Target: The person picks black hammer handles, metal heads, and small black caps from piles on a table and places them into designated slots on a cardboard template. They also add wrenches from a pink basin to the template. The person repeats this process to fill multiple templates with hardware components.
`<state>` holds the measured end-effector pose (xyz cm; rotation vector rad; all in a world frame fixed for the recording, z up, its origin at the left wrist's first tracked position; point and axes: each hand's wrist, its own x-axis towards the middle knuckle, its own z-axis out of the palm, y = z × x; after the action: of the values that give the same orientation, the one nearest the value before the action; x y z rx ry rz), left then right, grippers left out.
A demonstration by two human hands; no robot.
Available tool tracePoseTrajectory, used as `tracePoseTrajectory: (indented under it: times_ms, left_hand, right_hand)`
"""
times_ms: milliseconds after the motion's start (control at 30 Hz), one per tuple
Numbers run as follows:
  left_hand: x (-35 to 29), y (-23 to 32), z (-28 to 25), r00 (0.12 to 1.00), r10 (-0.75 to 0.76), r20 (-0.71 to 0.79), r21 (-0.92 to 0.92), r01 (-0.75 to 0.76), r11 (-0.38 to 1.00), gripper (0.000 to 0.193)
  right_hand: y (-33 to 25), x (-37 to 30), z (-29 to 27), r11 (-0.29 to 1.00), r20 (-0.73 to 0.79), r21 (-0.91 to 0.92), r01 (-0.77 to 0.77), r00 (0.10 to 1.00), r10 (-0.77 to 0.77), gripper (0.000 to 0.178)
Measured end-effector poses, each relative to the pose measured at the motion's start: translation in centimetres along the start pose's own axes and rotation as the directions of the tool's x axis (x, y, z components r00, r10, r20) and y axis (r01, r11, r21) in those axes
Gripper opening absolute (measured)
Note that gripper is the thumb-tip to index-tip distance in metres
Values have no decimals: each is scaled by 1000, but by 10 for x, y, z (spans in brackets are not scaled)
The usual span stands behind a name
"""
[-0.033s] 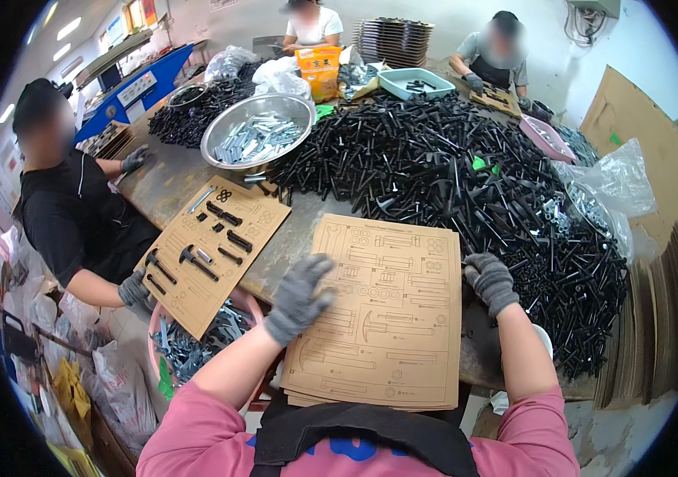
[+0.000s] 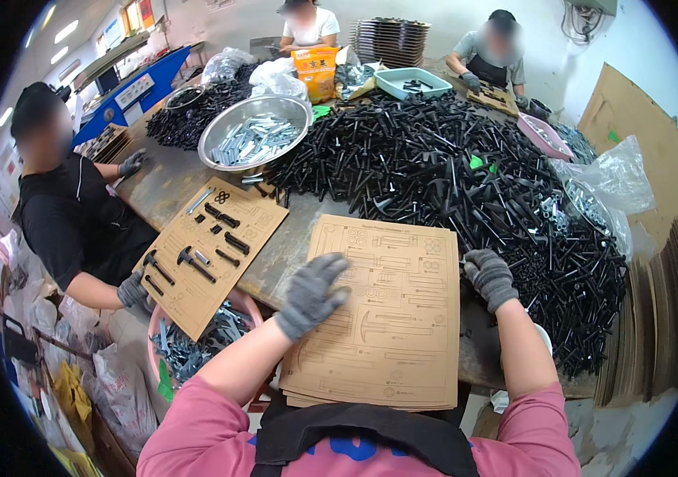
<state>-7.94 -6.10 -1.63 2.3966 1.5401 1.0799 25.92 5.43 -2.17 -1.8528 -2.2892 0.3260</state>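
Note:
A stack of brown cardboard sheets (image 2: 378,302), printed with outlines of tools and fasteners, lies in front of me at the table's edge. My left hand (image 2: 311,298), in a grey glove, rests open over the left side of the top sheet, fingers spread. Just beyond the stack's right edge is my right hand (image 2: 491,280), also gloved, beside the heap of black metal parts (image 2: 434,167). Its fingers are curled, and anything inside them is hidden from view. To the left sits a second printed cardboard (image 2: 215,254) carrying several black parts, its near corner held by a co-worker's gloved hand (image 2: 132,290).
A steel bowl (image 2: 255,131) of silvery tubes stands beyond the second cardboard. Below it, a pink tub (image 2: 203,342) holds flat metal pieces. A blue tray (image 2: 412,83) and pink basket (image 2: 544,135) border the heap. Upright cardboard sheets (image 2: 657,310) stand at right. Co-workers occupy the left and far sides.
My left hand has shifted slightly right and further over the top sheet. My right hand has barely moved, its fingers still curled by the heap.

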Motion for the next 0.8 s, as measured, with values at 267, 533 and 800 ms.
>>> tracePoseTrajectory:
  times_ms: [267,533,800]
  left_hand:
    - [29,-14,96,955,-30,296,315,-68,947,57]
    - [31,-11,94,950,-43,308,305,-55,951,55]
    - [30,-10,92,952,-61,299,311,-37,950,53]
  right_hand:
    - [7,58,8,942,-106,-311,-127,989,98,39]
    - [-6,101,26,842,9,-479,-249,958,288,56]
    - [-8,95,13,904,173,-353,-240,933,315,53]
